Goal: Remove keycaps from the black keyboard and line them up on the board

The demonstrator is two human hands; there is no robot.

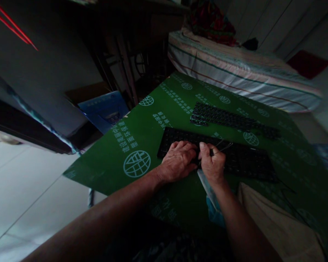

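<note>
A black computer keyboard lies at a slant on a green printed board. My left hand rests over its left part, fingers bent and pressed down on it; what lies beneath the fingertips is hidden. Close beside it, my right hand is closed with the thumb up, around what looks like a wire keycap puller. Its thin prongs stick out to the right above the keys. Beyond the keyboard, many loose black keycaps are laid out in rows.
The green board serves as a tabletop. Some blue-white material shows under my right forearm, near a beige cloth. A cable trails rightward from the keyboard. A bed borders the far side; a blue box stands left.
</note>
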